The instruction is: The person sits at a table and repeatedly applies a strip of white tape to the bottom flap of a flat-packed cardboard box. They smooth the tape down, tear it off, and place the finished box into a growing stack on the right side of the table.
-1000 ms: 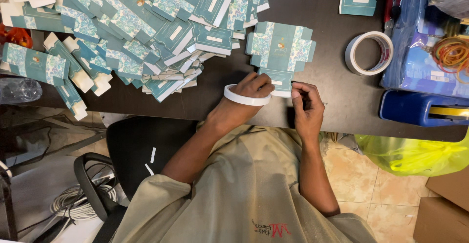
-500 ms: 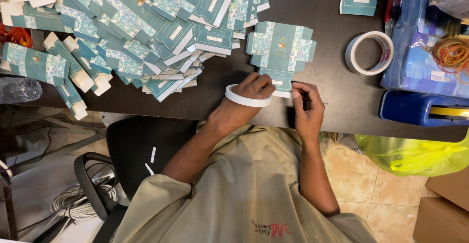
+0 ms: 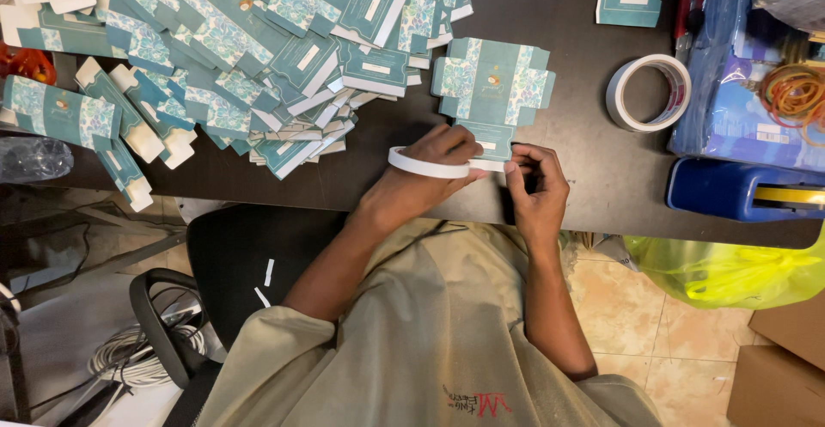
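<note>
Spreading across a dark worktop (image 3: 593, 169) is a heap of flat teal cartons (image 3: 241, 40), with one carton (image 3: 491, 83) lying apart at the near edge. Right of it sit a blue bag (image 3: 730, 109) holding rubber bands (image 3: 795, 96), a blue dispenser (image 3: 739, 191), and a spare roll (image 3: 649, 92). A yellow bag (image 3: 730, 268) hangs below the edge; its contents cannot be made out. The left hand (image 3: 434, 165) is closed around a tape roll (image 3: 425, 165), while the right hand (image 3: 537, 191) pinches the tape end against the carton's lower flap. Taping that flap looks to be underway; next likely comes pressing the strip flat and tearing it cleanly.
</note>
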